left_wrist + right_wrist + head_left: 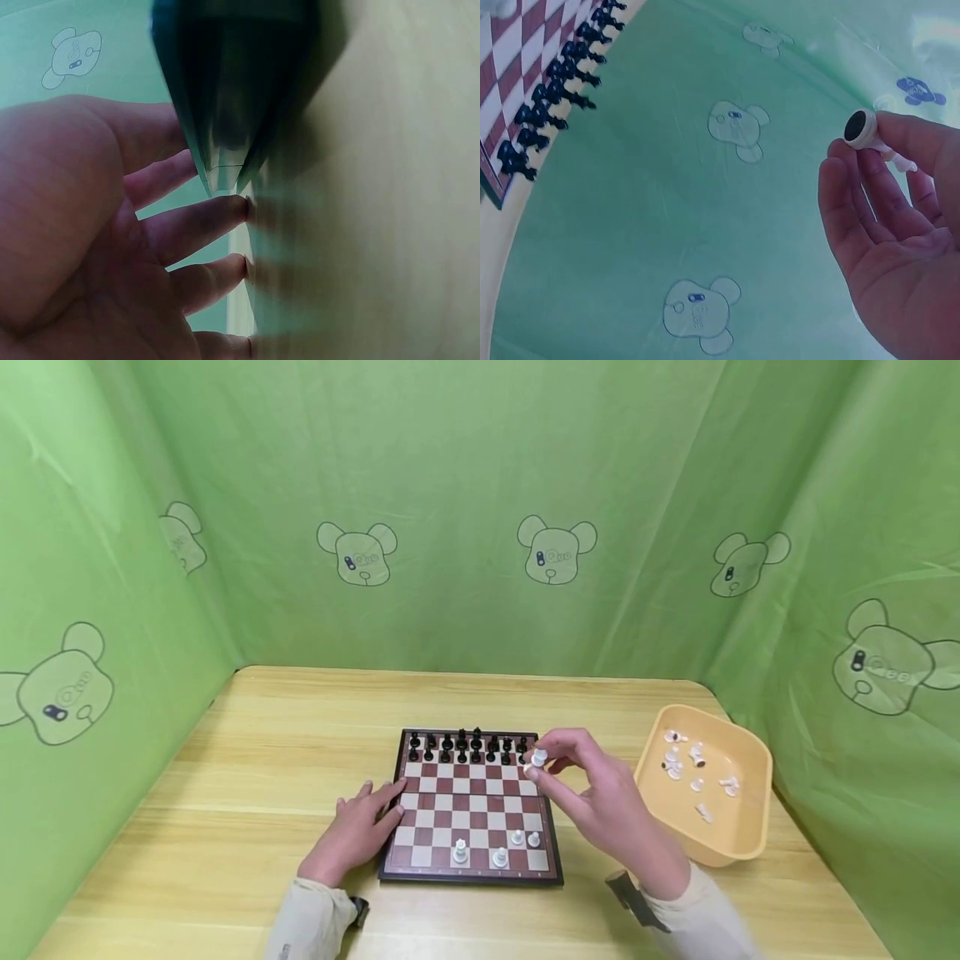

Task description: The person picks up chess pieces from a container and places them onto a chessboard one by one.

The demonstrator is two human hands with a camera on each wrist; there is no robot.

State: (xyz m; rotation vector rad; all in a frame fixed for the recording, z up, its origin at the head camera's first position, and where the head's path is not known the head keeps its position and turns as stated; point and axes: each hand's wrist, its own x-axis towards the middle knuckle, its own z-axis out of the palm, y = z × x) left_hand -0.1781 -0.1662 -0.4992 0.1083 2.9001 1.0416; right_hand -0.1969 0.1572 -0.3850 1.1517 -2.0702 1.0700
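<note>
A folding chessboard [472, 818] lies flat on the wooden table, with black chess pieces [461, 747] in two rows along its far side. Several white chess pieces [460, 852] stand on the near side, toward the right. My left hand [354, 828] rests at the board's left edge, fingers loosely extended; in the left wrist view the thumb touches the board's side [232, 97] and fingertips meet the table. Above the board's right edge, my right hand [592, 789] pinches a white chess piece [862, 130] between thumb and fingers, its dark round base facing the wrist camera. Its exact kind is hard to tell.
To the right of the board stands a yellow-orange plastic tub [757, 810] with several white chess pieces [697, 785] lying loose in it. Green cloth walls [450, 635] printed with bear heads enclose the table [300, 718] at the back and both sides.
</note>
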